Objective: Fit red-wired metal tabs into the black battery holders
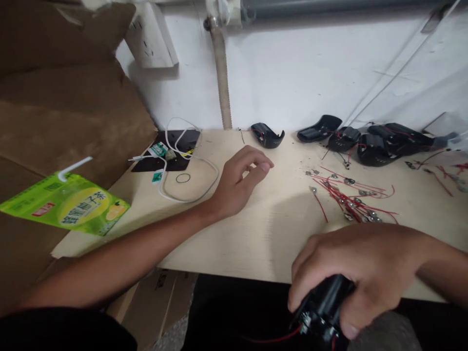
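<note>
My right hand (360,268) is wrapped round a black plastic housing (327,300) at the table's front edge. Small metal contacts and a red wire (280,338) show at the housing's lower end; the palm covers much of the rest. Over the middle of the table, my left hand (243,183) is curled, with thumb and fingertips meeting and nothing visible between them. Nearest beyond it lies a separate black curved housing (268,136) with a thin red wire. Red wires with small metal contacts (345,197) lie in a loose pile beyond my right hand.
Several black housings (380,148) stand along the wall at the back right. At left are a white cable (190,199), a black sheet (146,165), a green ring (183,178) and a green drink pouch with a straw (78,204). Cardboard (66,117) borders the left side.
</note>
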`<state>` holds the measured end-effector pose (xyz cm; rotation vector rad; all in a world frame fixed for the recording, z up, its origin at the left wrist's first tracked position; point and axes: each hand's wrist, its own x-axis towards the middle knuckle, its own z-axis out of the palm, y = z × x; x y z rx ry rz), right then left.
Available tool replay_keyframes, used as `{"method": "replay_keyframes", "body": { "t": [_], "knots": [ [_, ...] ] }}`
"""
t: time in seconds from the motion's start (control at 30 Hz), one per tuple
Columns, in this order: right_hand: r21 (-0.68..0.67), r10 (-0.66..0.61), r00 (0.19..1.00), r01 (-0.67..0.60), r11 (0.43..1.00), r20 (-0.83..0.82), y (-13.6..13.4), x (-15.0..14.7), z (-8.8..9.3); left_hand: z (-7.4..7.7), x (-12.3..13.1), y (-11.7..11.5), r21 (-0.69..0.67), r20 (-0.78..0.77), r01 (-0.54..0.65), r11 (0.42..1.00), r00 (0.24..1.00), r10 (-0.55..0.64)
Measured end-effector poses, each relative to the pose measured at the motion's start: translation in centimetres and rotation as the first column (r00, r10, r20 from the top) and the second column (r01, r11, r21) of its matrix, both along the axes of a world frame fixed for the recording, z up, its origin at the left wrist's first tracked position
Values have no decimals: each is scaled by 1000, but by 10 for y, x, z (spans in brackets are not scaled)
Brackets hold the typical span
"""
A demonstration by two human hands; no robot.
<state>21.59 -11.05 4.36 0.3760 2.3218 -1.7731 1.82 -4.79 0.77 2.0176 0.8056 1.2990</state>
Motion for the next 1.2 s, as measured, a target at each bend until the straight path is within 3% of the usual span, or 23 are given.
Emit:
{"method": "replay_keyframes", "body": {
  "t": [0.1,0.17,0.3,0.4,0.53,0.63,0.73,0.87,0.97,1.07,1.2],
  "knots": [
    [-19,-71,997,71,997,-23,7,5,-1,-1,2,0,4,-43,29,1000,999,-29],
    [-6,-239,970,239,971,-45,14,9,-3,-2,2,0,2,-56,37,999,998,-37],
    [27,-554,831,555,831,-39,28,17,-10,-1,0,0,-27,-81,42,999,996,-44],
    [45,-620,783,622,782,-52,36,20,-15,0,0,-1,-48,-104,52,997,993,-57],
    [1,-640,767,641,768,-43,42,22,-21,0,0,-2,-72,-125,44,996,991,-53],
    [-72,-636,771,634,770,-19,42,22,-23,0,0,-1,-87,-130,41,995,990,-52],
    [-98,-578,816,577,811,17,39,23,-20,0,0,-1,-94,-144,38,995,988,-52],
    [-115,-352,932,360,926,80,30,22,-13,0,0,-1,-115,-164,35,993,985,-54],
    [-103,-178,984,178,979,7,22,15,-10,1,0,-1,-123,-186,47,991,980,-70],
    [-37,-97,990,94,995,-103,13,4,-10,0,1,-1,-127,-217,50,991,973,-77],
    [-25,-64,994,62,998,-86,3,-4,-10,-2,0,0,-143,-239,47,989,968,-80]
  ]
}}
